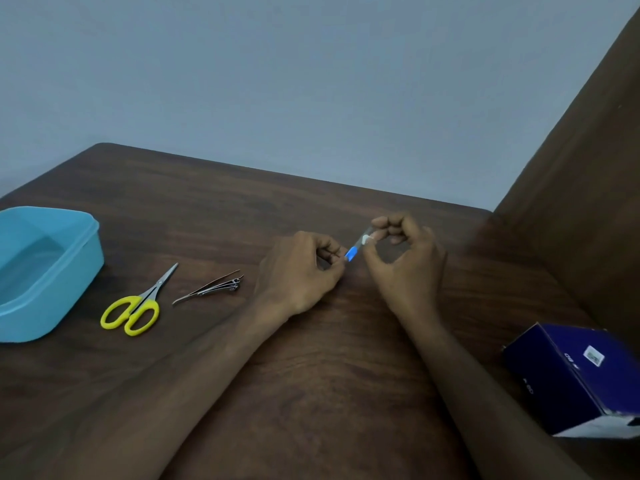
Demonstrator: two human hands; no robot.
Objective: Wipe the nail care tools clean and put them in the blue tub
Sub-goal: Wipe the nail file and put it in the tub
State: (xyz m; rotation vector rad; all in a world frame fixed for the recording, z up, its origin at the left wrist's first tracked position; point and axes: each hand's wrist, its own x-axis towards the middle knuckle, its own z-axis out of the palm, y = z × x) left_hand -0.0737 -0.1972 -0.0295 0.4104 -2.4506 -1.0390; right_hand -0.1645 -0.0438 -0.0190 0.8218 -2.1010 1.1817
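Between my two hands, above the middle of the tabletop (311,375), I hold a slim blue-handled tool (352,252): my left hand (298,271) pinches its blue end, my right hand (401,261) pinches a small white wipe (366,240) around its metal shaft. By my reckoning this is the first tool; the blue tub (52,292) at the left looks empty. Yellow scissors (136,308) and a metal clipper (211,288) lie unwiped just beside it. Open wood separates me from the tub; a dark blue box (571,379) crowds the right edge.
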